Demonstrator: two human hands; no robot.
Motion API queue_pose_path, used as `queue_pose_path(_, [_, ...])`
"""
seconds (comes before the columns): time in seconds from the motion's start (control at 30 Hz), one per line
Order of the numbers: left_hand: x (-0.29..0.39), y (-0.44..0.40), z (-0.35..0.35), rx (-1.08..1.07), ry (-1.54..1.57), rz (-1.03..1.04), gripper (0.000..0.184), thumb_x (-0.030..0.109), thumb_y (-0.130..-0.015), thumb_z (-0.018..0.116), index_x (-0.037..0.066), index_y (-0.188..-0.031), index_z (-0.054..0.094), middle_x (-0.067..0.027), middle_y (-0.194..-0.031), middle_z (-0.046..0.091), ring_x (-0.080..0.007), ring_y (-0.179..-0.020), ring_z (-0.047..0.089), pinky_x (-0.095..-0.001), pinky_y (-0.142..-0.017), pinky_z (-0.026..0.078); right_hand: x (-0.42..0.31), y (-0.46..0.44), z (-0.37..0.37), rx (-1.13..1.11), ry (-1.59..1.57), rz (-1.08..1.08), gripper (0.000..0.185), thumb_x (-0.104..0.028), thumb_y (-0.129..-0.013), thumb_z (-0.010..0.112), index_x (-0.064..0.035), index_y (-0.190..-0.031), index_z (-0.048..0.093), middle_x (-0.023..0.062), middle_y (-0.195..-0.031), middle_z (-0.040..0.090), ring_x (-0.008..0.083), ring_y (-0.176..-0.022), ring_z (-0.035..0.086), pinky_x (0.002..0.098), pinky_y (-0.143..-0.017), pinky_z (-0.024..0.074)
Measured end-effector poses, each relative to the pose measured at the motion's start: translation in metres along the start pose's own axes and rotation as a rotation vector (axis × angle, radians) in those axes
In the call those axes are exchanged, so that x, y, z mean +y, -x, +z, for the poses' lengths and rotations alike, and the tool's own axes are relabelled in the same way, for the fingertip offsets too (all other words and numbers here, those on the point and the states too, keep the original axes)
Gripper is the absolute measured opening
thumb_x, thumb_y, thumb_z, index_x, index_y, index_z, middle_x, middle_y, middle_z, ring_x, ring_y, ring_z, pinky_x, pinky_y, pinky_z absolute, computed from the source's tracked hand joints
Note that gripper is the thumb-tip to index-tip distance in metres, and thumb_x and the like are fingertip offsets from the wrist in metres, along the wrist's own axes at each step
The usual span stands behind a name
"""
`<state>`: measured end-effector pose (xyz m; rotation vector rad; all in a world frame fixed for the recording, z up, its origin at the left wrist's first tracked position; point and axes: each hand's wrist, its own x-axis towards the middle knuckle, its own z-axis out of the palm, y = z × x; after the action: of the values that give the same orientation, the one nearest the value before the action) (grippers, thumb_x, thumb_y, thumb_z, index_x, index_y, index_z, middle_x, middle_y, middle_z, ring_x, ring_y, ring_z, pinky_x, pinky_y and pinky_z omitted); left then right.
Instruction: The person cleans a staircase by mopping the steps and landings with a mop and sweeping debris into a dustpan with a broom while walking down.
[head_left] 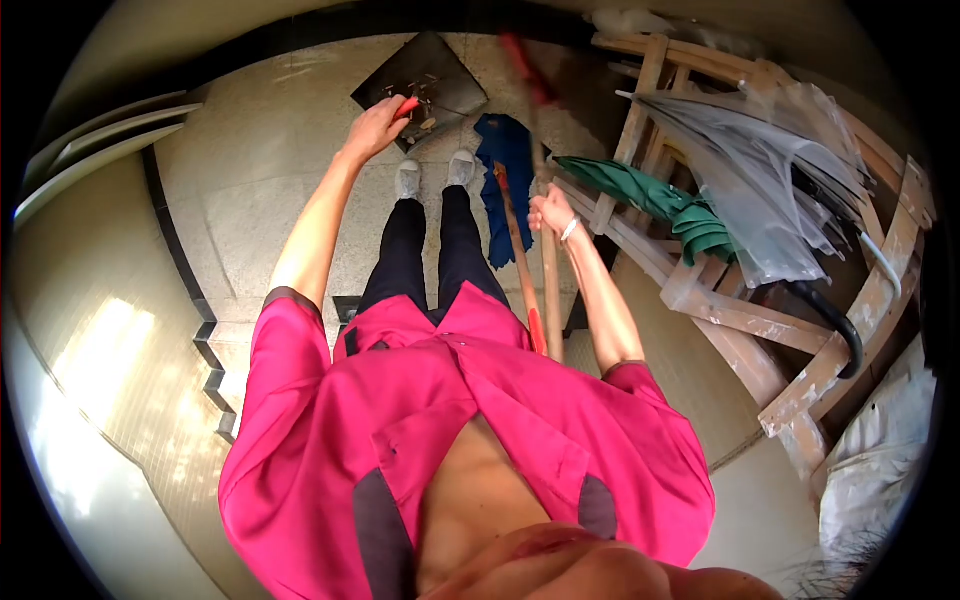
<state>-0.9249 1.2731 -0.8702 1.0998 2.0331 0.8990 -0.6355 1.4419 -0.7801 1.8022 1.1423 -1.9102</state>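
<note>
My left hand is closed round a red handle. Just beyond it, a dark square dustpan on the floor holds scattered light debris. I cannot see clearly how handle and pan join. My right hand wraps round a long wooden pole. Near the pole's far end is a red shape, smeared by motion. Left of the pole, a second stick with orange-red ends lies across a blue cloth.
At right, a wooden frame bears a folded green umbrella and a clear plastic umbrella with a black hooked handle. White sheeting hangs lower right. Pale panels lean at left. My grey shoes stand near the dustpan.
</note>
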Motion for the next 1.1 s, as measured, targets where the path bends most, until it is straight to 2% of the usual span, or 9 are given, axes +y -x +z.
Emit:
queue_pose_path(0.1, [-0.007,0.007,-0.01,-0.063,0.004,-0.04,0.021,0.02,-0.078,0.051,0.006,-0.092,0.046,-0.0183,-0.077,0.055,-0.0363,-0.075,0.052,-0.0411,-0.06,0.04,-0.013,0.046,0.01,-0.327,-0.229,0.046,0.022,-0.001,-0.078,0.042,-0.0031,-0.099,0.037,-0.0014,-0.055,0.031,0.0056,-0.038,0.031,0.0196,-0.031,0.0257])
queue_pose_path(0.4, [0.043,0.061,-0.042,0.055,0.122,-0.23,0.078,0.008,-0.07,0.057,0.024,-0.131,0.012,-0.016,-0.074,0.058,-0.0351,-0.075,0.055,-0.0426,-0.063,0.042,-0.075,0.143,0.143,-0.358,0.724,-0.384,0.028,-0.014,-0.079,0.046,0.0,-0.103,0.041,0.003,-0.057,0.046,0.0093,-0.043,0.046,0.0221,-0.038,0.0378])
queue_pose_path(0.53, [0.025,0.075,-0.06,0.216,0.009,-0.095,0.034,0.011,-0.073,0.05,0.02,-0.106,0.042,-0.0145,-0.082,0.058,-0.0361,-0.081,0.053,-0.0443,-0.065,0.042,-0.025,0.092,0.118,-0.444,0.547,-0.569,0.025,-0.024,-0.082,0.043,-0.0012,-0.091,0.049,0.0058,-0.054,0.048,0.0134,-0.05,0.051,0.0309,-0.048,0.0417])
queue_pose_path(0.6, [0.019,0.095,-0.076,0.205,0.037,-0.205,0.024,0.007,-0.073,0.047,0.014,-0.096,0.044,-0.0129,-0.085,0.058,-0.0355,-0.084,0.052,-0.0433,-0.065,0.041,0.019,0.089,0.069,-0.059,1.071,-0.923,0.032,-0.03,-0.084,0.038,-0.0009,-0.085,0.05,0.018,-0.074,0.056,0.0319,-0.073,0.056,0.0417,-0.064,0.0414])
queue_pose_path(0.73, [-0.051,0.159,-0.081,0.275,0.4,-0.424,0.019,0.003,-0.074,0.049,0.01,-0.091,0.045,-0.0063,-0.069,0.054,-0.0164,-0.071,0.054,-0.0301,-0.058,0.042,0.137,0.08,-0.053,-0.106,1.264,-0.039,0.052,-0.037,-0.082,0.041,0.006,-0.111,0.041,0.0236,-0.092,0.056,0.0358,-0.077,0.055,0.0409,-0.073,0.0433])
queue_pose_path(0.77, [-0.085,0.18,-0.07,0.357,0.558,-0.404,0.016,0.005,-0.075,0.051,0.01,-0.089,0.046,-0.0028,-0.065,0.049,-0.0127,-0.067,0.049,-0.027,-0.056,0.041,0.149,0.098,-0.048,-0.051,0.381,0.259,0.039,-0.029,-0.082,0.046,0.006,-0.098,0.048,0.0156,-0.077,0.058,0.0255,-0.068,0.057,0.034,-0.064,0.0464])
queue_pose_path(0.87, [-0.044,0.231,-0.093,0.466,0.514,-0.622,0.013,0.011,-0.076,0.055,0.012,-0.085,0.046,0.0046,-0.057,0.041,-0.006,-0.052,0.04,-0.0202,-0.046,0.037,0.169,0.082,-0.042,0.054,-0.37,0.327,0.026,-0.022,-0.082,0.048,0.0046,-0.082,0.049,0.0076,-0.066,0.052,0.0146,-0.06,0.052,0.025,-0.053,0.0438])
queue_pose_path(0.9, [-0.046,0.252,-0.096,0.504,0.598,-0.695,0.013,0.013,-0.077,0.055,0.013,-0.084,0.045,0.0044,-0.057,0.042,-0.0048,-0.049,0.04,-0.0189,-0.043,0.036,0.21,0.039,-0.067,-0.403,-0.794,0.508,0.021,-0.017,-0.082,0.047,0.0012,-0.071,0.044,0.0055,-0.058,0.046,0.0118,-0.052,0.046,0.0207,-0.045,0.0372])
queue_pose_path(1.1, [-0.023,0.343,-0.102,0.868,0.744,-0.959,0.017,0.022,-0.079,0.057,0.013,-0.08,0.042,0.0037,-0.055,0.044,-0.0032,-0.042,0.039,-0.0172,-0.036,0.033,0.126,0.093,-0.067,-0.326,-0.217,0.319,0.031,-0.019,-0.082,0.044,-0.0102,-0.056,0.031,-0.0018,-0.049,0.032,0.0103,-0.045,0.035,0.0219,-0.043,0.0289])
